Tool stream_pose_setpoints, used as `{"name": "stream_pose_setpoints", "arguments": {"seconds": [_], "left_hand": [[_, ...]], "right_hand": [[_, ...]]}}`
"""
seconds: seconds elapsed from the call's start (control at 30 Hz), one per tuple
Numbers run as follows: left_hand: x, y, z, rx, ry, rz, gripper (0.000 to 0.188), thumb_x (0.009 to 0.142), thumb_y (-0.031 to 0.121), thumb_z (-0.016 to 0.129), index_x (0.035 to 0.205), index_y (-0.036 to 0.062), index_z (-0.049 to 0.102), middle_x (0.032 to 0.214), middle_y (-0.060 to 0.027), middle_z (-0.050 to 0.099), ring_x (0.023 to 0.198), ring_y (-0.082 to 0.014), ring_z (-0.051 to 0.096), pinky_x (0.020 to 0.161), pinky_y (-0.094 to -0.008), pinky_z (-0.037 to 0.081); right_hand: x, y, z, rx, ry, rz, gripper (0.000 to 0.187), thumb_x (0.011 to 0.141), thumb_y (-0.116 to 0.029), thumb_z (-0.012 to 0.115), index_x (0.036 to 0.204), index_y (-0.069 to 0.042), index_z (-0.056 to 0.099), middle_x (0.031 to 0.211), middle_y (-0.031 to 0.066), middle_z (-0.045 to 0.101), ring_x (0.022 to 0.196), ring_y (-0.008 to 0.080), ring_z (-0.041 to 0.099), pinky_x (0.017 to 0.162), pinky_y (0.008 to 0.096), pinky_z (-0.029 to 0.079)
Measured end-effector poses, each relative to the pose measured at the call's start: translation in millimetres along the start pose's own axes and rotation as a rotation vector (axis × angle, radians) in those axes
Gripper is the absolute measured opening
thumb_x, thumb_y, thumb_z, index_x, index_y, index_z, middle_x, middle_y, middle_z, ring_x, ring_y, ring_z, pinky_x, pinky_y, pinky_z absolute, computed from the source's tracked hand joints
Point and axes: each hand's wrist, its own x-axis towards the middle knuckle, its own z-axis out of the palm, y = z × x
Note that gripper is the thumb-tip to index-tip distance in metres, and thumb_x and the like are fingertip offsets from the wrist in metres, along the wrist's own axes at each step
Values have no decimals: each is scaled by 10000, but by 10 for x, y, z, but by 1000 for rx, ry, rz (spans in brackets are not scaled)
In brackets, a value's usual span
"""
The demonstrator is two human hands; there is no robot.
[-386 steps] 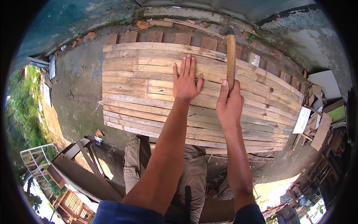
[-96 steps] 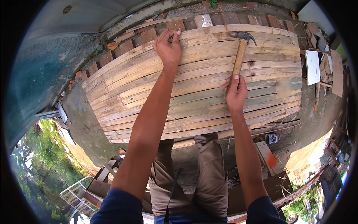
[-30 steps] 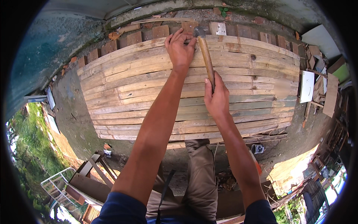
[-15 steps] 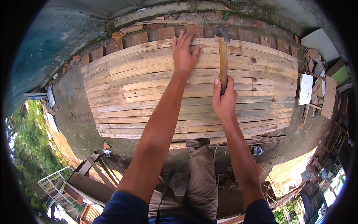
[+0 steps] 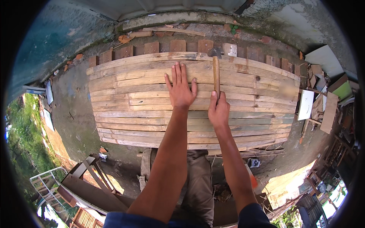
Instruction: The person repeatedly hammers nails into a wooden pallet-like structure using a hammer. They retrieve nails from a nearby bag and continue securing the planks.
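Observation:
A panel of long pale wooden slats (image 5: 133,102) lies flat in front of me. My left hand (image 5: 180,89) rests palm down on the slats near the panel's middle, fingers spread. My right hand (image 5: 218,110) grips the lower end of a hammer's wooden handle (image 5: 216,76). The handle points away from me, and the dark hammer head (image 5: 214,52) sits at the panel's far edge. My legs in grey trousers (image 5: 197,182) show below the panel's near edge.
Reddish bricks (image 5: 152,48) line the ground beyond the panel. A concrete wall (image 5: 182,17) rises behind them. Boards, a white sheet (image 5: 305,104) and scrap wood crowd the right side. Timber offcuts (image 5: 91,186) and a wire rack (image 5: 45,186) lie at lower left, beside grass.
My left hand has slid back from the far edge toward the panel's middle and lies flatter. The hammer has swung from tilted to pointing straight away, its head now over the far edge.

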Motion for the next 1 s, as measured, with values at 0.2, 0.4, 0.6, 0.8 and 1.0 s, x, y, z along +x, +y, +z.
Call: {"name": "stream_pose_setpoints", "arguments": {"seconds": [0.2,0.4,0.6,0.8,1.0], "left_hand": [[-25,-2,6,-4,-4,-1,736,1018,446,405,1623,67,226,1705,-110,188,1579,-266,148,1266,-550,33],[-23,5,-16,-27,7,-5,725,1013,423,434,1616,67,247,1694,-122,220,1572,-287,175,1264,-558,56],[-20,4,-19,-29,-2,-9,728,1019,441,410,1622,70,237,1705,-101,192,1576,-262,158,1268,-551,44],[-20,2,-16,-25,1,-5,725,1022,446,406,1620,71,242,1704,-96,196,1577,-258,156,1269,-549,46],[-31,-2,-17,-24,7,-4,730,1012,436,432,1618,72,251,1702,-98,201,1574,-258,168,1269,-549,56]], "right_hand": [[-47,3,-52,80,44,-47,307,1082,-299,507,1040,4,540,654,173,603,565,316,625,550,428,478],[0,-8,-9,-34,-23,1,307,1088,-300,496,1019,-4,537,640,139,580,533,263,593,538,397,468],[-73,-40,-3,92,78,-87,322,1091,-303,487,1004,2,536,647,174,590,563,336,620,554,424,475],[-62,66,22,-48,-61,57,301,1084,-281,480,1071,17,517,675,215,627,610,430,660,550,476,491],[-90,9,-10,-31,-35,4,323,1085,-301,479,1042,17,517,656,230,610,616,442,641,559,498,482]]}}
